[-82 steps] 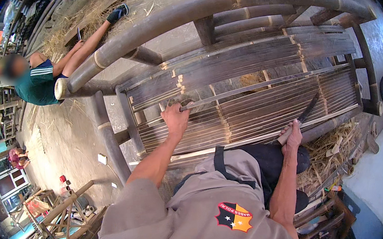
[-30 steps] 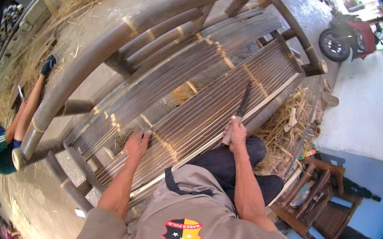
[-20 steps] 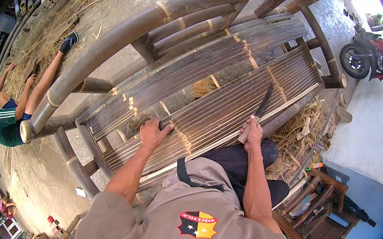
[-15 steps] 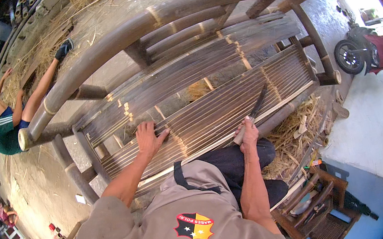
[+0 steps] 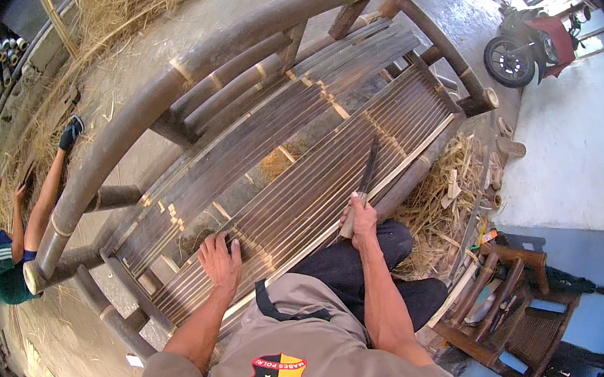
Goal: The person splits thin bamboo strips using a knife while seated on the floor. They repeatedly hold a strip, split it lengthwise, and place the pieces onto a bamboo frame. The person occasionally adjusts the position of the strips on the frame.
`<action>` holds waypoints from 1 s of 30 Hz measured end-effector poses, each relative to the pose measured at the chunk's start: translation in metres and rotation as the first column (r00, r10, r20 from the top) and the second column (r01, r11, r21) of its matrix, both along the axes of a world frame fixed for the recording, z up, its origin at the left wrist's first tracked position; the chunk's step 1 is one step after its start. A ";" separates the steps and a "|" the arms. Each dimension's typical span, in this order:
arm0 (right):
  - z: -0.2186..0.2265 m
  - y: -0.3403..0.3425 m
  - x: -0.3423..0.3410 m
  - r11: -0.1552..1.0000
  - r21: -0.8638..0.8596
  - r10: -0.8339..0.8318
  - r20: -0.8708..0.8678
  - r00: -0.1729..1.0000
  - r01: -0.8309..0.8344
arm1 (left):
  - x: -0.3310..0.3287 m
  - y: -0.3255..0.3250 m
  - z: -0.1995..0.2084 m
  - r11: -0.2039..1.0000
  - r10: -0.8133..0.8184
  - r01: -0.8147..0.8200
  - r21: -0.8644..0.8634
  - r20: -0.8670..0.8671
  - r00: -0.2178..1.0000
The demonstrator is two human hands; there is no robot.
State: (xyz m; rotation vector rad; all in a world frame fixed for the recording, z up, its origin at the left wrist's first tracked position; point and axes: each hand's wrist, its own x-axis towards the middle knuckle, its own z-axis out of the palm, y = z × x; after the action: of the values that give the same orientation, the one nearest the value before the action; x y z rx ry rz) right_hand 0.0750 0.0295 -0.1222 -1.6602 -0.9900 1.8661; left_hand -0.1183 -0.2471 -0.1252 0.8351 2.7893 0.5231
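Note:
A dark bamboo bench (image 5: 65,221) with a seat of narrow dark slats (image 5: 304,207) lies in front of me. My left hand (image 5: 219,265) rests on the slats near their left part, fingers stretched out and holding nothing. In my right hand (image 5: 360,220) is a knife (image 5: 368,165), gripped by its pale handle. Its long dark blade points away from me over the slats. I cannot tell whether the blade touches them. Between the front slats and wider dark strips (image 5: 237,147) at the back runs a gap with pale crosspieces in it.
Straw-like shavings (image 5: 448,208) lie to the right of my knees. A small wooden chair (image 5: 544,253) with tools on it stands at the lower right. A motorcycle (image 5: 526,52) is parked beyond the bench. At the far left sits another person (image 5: 1,259), legs stretched out among straw.
The whole view has swung, so the bench sits further left in the picture. My left hand has drawn slightly toward me on the slats. The knife stays in my right hand.

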 end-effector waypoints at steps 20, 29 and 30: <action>0.048 -0.003 -0.067 0.225 0.774 0.135 0.577 0.806 -0.592 | -0.057 0.014 0.020 0.987 -0.082 0.144 -0.072 0.544 0.835; 0.061 0.053 -0.119 -0.158 0.655 0.522 0.691 0.500 -0.739 | -0.033 0.054 0.113 0.961 -0.132 0.217 -0.171 0.406 0.904; 0.061 0.059 -0.122 -0.121 0.621 0.551 0.691 0.468 -0.775 | -0.040 0.057 0.122 0.973 -0.152 0.204 -0.105 0.371 0.916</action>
State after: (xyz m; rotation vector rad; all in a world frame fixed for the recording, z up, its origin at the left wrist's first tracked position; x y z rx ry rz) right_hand -0.0474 0.0888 -0.0615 -0.4639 -2.7648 0.8813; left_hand -0.1583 -0.1897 -0.0033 0.8540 2.3559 0.3946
